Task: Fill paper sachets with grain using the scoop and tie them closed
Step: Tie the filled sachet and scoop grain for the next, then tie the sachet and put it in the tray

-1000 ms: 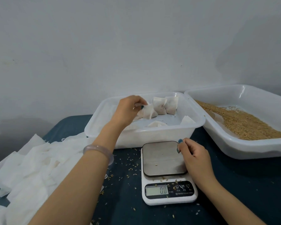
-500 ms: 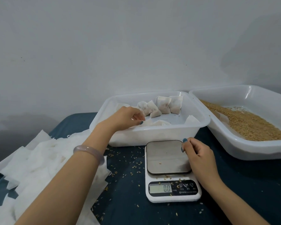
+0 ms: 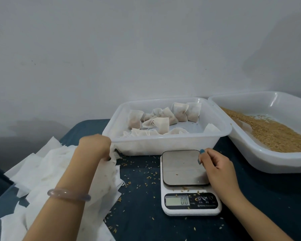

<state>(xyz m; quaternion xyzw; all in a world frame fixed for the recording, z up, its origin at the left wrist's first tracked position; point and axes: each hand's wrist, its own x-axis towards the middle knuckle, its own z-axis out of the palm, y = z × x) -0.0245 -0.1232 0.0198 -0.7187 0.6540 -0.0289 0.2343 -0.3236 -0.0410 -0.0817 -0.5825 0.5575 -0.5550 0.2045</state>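
Left hand (image 3: 94, 146) sits left of centre, motion-blurred, reaching down onto the upper right corner of the pile of empty sachets (image 3: 47, 171). Its fingers curl down on the top sheet, whose edge stands up a bit beside them. With the blur and the back of the hand in the way, I cannot tell if it actually pinches the paper. There is a pale bracelet (image 3: 68, 196) on that wrist.

Right hand (image 3: 217, 171) is at lower right of centre, resting against the right edge of the kitchen scale (image 3: 189, 211). Its fingers are loosely curled and I see nothing in them. The thumb and forefinger, with blue nails, lie over the right rim of the steel platform (image 3: 181, 167). The display (image 3: 176, 200) reads 0.0, with only a few stray kernels on the platform.

The empty sachets spread over the lower left, white and flat, overlapping. The filled sachets (image 3: 179, 112), tied and bulging, lie in the white sachet tray (image 3: 163, 138) at centre, just behind the scale, mostly toward its back. The grain (image 3: 271, 133) is banked in the grain tray (image 3: 268, 159) at the right edge, whose rim touches the sachet tray's rim.

Loose kernels (image 3: 146, 171) are scattered on the dark blue cloth (image 3: 146, 223) between the pile and the scale.
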